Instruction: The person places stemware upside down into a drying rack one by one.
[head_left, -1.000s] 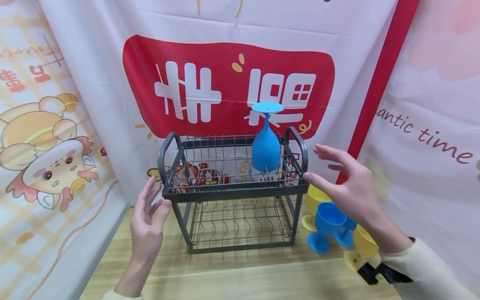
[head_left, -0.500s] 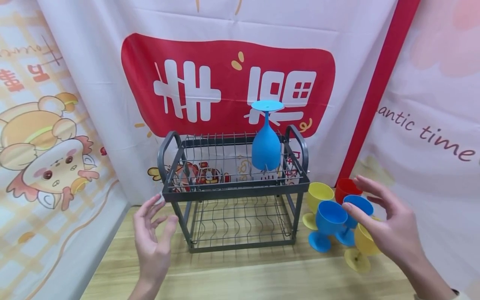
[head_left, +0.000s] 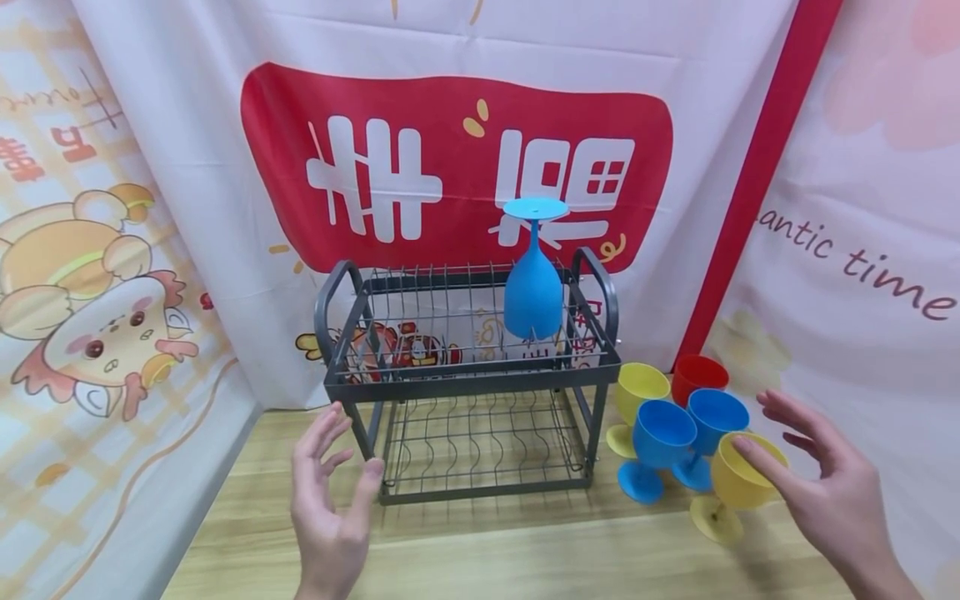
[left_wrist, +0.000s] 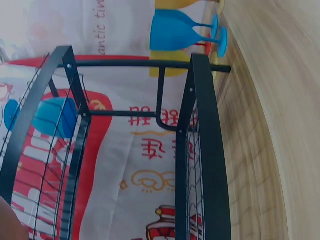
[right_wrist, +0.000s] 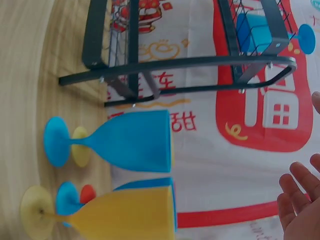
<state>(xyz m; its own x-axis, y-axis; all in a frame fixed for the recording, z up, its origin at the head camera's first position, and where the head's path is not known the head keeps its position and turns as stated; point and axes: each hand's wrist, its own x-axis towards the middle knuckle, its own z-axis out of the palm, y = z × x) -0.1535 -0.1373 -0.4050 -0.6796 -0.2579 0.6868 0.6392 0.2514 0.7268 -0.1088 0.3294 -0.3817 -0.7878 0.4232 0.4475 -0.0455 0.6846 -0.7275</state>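
A blue goblet (head_left: 533,293) stands upside down on the top tier of a dark two-tier dish rack (head_left: 472,382), toward its right end. My right hand (head_left: 836,492), fingers loosely spread and holding nothing, hovers beside the front yellow goblet (head_left: 741,473); whether the thumb touches its rim I cannot tell. Near it stand the front blue goblet (head_left: 663,435), a second blue goblet (head_left: 716,412), a back yellow goblet (head_left: 640,390) and a red goblet (head_left: 697,379), all upright. In front of the rack's left corner, my left hand (head_left: 330,508) is held with thumb and fingers apart, nothing between them.
The rack stands on a light wood table (head_left: 510,558). Behind it hangs a white cloth (head_left: 420,50) with a red printed panel, and more printed cloth covers both sides. Curved handles (head_left: 609,292) rise at the rack's ends.
My right hand has moved from the rack's right corner, right and down to the front yellow goblet. My left hand has dropped away from the left corner, slightly rightward. The goblets have stayed put.
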